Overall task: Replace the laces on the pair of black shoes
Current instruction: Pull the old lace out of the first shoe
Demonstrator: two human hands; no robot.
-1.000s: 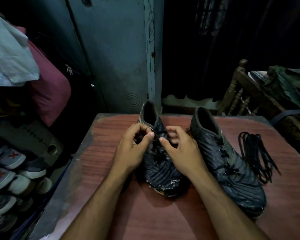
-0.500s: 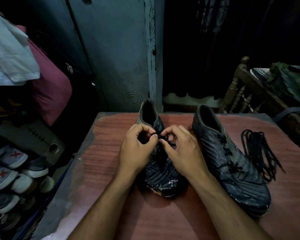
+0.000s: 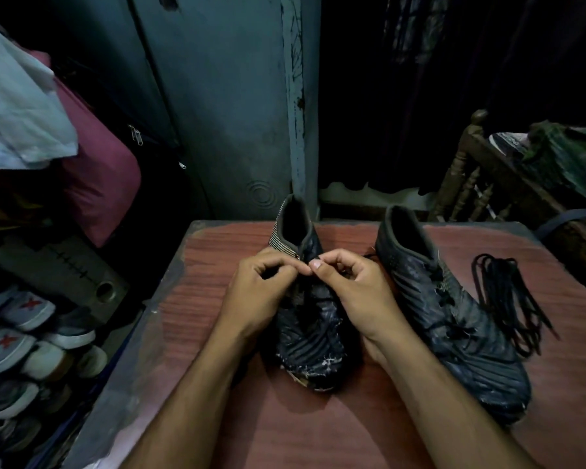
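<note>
Two worn black shoes stand on a reddish wooden table (image 3: pixel 318 428), toes toward me. Over the left shoe (image 3: pixel 310 343), my left hand (image 3: pixel 261 296) and my right hand (image 3: pixel 356 292) meet near its top eyelets, thumbs and forefingers pinched together on its black lace, which the fingers mostly hide. The right shoe (image 3: pixel 454 319) lies beside them, untouched, with a lace in its eyelets. A loose bundle of black laces (image 3: pixel 508 299) rests on the table to its right.
A heap of sneakers (image 3: pixel 17 336) fills the floor at the left, below a maroon bag (image 3: pixel 99 177) and white cloth (image 3: pixel 17 106). A grey-blue metal door (image 3: pixel 224 106) stands behind the table. A wooden chair (image 3: pixel 471 177) with clothes on it sits at the right.
Both hands moved up the left shoe toward its opening and closed together until the fingertips touch. The view shifted slightly.
</note>
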